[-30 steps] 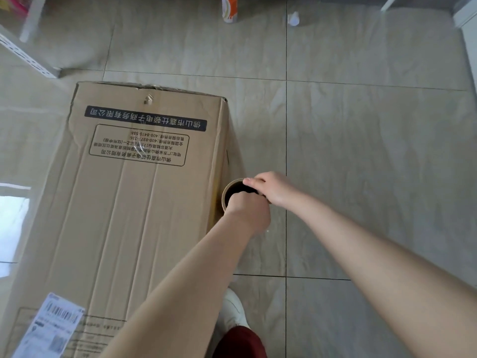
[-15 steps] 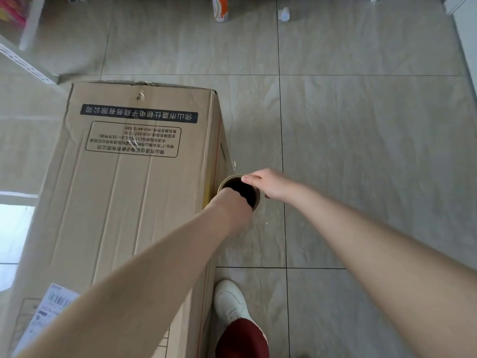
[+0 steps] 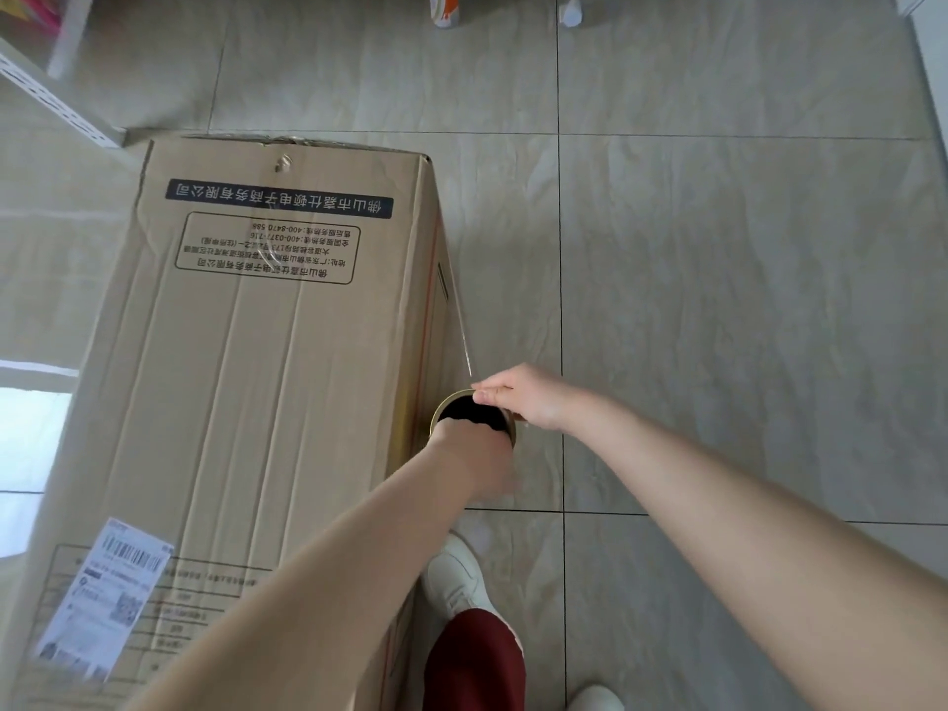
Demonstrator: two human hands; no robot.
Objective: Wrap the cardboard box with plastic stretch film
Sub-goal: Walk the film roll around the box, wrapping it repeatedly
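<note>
A tall cardboard box [image 3: 246, 392] with black printed text and a white shipping label stands on the tiled floor at the left. Beside its right face I hold a stretch film roll [image 3: 464, 410] upright, its open cardboard core facing up. My right hand [image 3: 520, 397] grips the core's top rim from the right. My left hand [image 3: 474, 454] reaches down along the near side of the roll, its fingers hidden inside the core or behind it. A taut edge of clear film [image 3: 461, 331] runs from the roll up to the box's far right corner.
A white metal rack [image 3: 56, 100] stands at the far left behind the box. An orange-and-white bottle [image 3: 443, 7] and a small white object [image 3: 569, 12] sit on the floor at the top. My white shoe [image 3: 454, 577] and red trouser leg are near the box's right base.
The roll and both hands have come toward me along the box's right side, drawing more film out from the far corner. The camera has shifted a little.
</note>
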